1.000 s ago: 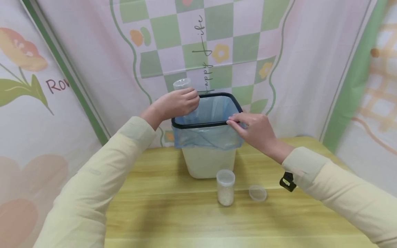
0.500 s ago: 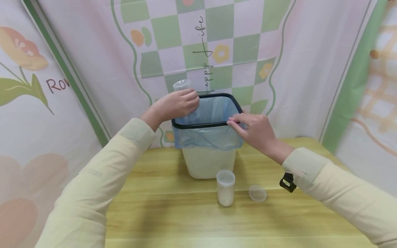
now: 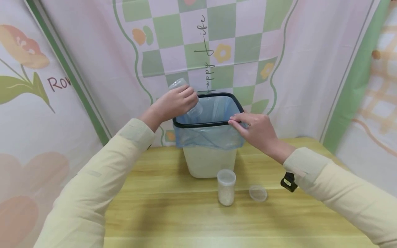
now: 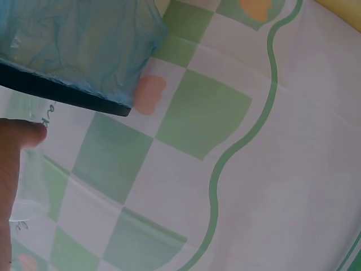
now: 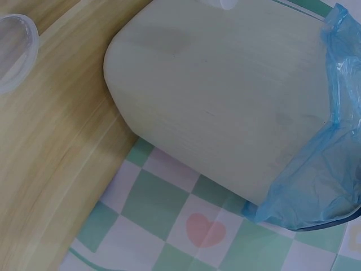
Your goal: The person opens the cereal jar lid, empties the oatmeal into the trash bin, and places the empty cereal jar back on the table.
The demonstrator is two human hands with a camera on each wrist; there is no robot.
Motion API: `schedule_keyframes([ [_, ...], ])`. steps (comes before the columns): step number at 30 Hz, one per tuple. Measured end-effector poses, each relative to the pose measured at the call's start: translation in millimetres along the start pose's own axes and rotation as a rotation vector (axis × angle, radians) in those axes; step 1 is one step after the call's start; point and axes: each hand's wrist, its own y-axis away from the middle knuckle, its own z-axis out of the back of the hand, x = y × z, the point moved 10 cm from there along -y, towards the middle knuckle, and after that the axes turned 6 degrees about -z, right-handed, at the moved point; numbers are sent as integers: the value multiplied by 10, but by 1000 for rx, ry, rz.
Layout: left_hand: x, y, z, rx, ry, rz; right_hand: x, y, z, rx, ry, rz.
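Observation:
Over the left side of a white trash bin (image 3: 211,163), my left hand (image 3: 173,103) grips a clear plastic jar (image 3: 195,111). The jar is slanted, its lower end inside the bin's mouth; the fingers hide its middle. My right hand (image 3: 257,129) pinches the bin's black rim (image 3: 204,125) at the front right corner, where a blue trash bag (image 3: 207,137) folds over the outside. In the left wrist view, part of the jar (image 4: 31,192) shows beside the thumb. The right wrist view shows the bin's side (image 5: 220,96) and the bag (image 5: 321,180).
In front of the bin a second clear jar (image 3: 226,187) stands upright, partly filled with whitish grains. To its right a round clear lid (image 3: 258,193) lies flat on the wooden table (image 3: 173,213). A patterned curtain (image 3: 248,44) hangs close behind the bin.
The jar in my left hand has tipped from nearly vertical to a clear slant, its lower end swinging right into the bin. My right hand keeps its hold on the rim.

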Motion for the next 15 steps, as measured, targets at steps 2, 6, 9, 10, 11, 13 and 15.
schedule_keyframes([
  [2,34,18,-8,5,30,42,1,0,1,0,-1,0],
  [6,108,58,-5,7,101,132,8,-1,3,0,-4,0],
  [9,163,91,-2,13,161,193,7,-5,2,2,-6,-4],
  [10,176,102,-5,23,174,207,4,-7,1,2,-8,-7],
  [11,192,114,-13,35,189,224,3,-8,1,2,-6,-8],
  [13,231,139,-28,64,238,268,4,-10,-1,3,-4,-7],
  [15,275,169,-58,107,311,324,4,-11,-1,3,-5,-7],
])
